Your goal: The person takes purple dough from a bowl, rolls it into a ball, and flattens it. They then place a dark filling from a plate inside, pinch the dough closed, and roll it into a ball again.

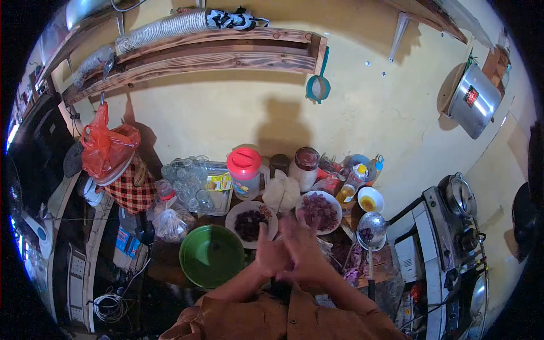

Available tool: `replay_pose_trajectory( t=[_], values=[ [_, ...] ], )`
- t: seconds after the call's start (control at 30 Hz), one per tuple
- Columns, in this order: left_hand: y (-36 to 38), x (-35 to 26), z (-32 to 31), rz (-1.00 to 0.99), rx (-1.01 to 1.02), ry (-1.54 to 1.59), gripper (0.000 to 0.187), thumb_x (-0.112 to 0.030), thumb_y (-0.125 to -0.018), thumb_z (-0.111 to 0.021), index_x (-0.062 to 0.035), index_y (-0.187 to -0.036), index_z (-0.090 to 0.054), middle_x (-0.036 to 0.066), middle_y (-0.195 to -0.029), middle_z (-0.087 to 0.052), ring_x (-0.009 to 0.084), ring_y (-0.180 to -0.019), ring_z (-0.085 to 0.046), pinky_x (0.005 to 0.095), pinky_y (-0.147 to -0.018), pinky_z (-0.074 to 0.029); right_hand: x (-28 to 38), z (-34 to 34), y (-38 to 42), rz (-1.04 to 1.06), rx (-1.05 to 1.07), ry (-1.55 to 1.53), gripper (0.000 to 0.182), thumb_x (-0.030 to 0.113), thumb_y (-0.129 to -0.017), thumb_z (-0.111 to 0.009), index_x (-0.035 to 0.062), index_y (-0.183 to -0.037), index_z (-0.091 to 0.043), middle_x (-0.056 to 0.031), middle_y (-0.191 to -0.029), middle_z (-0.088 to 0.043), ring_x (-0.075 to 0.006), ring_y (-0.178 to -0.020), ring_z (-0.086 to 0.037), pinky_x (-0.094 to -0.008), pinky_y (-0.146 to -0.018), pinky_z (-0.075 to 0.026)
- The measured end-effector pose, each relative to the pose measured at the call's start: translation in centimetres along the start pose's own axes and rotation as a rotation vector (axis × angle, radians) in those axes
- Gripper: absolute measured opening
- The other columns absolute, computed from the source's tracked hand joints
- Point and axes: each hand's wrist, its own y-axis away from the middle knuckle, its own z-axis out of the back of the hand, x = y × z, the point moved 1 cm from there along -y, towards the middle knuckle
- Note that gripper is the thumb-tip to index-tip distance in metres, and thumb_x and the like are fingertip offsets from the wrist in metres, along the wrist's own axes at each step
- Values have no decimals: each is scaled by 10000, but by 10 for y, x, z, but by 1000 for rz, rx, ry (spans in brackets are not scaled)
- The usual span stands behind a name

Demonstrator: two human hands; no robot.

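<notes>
1. My left hand (272,256) and right hand (304,245) touch (both blurred); right grip open, left grip I cannot tell.
2. Round white plate of dark-purple chunks (250,223), just beyond the left hand.
3. White floral-rimmed plate of chopped purple pieces (321,213), beyond the right.
4. Green plastic basin (212,256), leftward.

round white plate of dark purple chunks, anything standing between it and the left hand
Nothing visible does: the left hand overlaps the near right edge of the plate in this view. The right hand is on the other side.
</notes>
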Motion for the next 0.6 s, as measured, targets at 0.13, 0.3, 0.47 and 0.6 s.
replay_pose_trajectory(
  t=[0.13, 0.3, 0.47, 0.6],
  values=[
    [10, 1, 12, 160, -994, -607, 1036, -873, -693, -189, -162, -1444, -238, 149, -1500, -178, 317, -1379, -175, 525, -1101, -108, -11, 2, -2, -124, -169, -22, 1125, 716, -656, -550, -11, -1429, -176, -240, -1489, -121, -425, -1383, -26, -660, -1013, 86],
    [4, -13, 6, 126, -592, -511, 1055, -856, -713, -215, -104, -1452, -177, 137, -1496, -191, 312, -1371, -194, 477, -1109, -136, 15, -14, 4, 108, -8, -96, 1046, 687, -722, -483, -24, -1424, -176, -243, -1488, -122, -410, -1387, -46, -640, -1040, 32],
    [39, -29, 39, 199, -322, -159, 949, -726, -769, -394, -90, -1429, -146, 145, -1454, -232, 318, -1331, -240, 481, -1088, -179, -6, -15, -22, -104, -243, 3, 1044, 717, -725, -469, -16, -1420, -202, -234, -1486, -144, -428, -1383, -31, -642, -1033, 47],
    [62, -46, 42, 36, -613, -5, 690, -533, -800, -526, -42, -1272, -415, 167, -1276, -457, 341, -1168, -430, 483, -1013, -308, 11, -8, -25, 127, -256, -25, 988, 694, -724, -514, 47, -1421, -247, -204, -1482, -178, -442, -1371, -89, -637, -1046, 10]
  ],
)
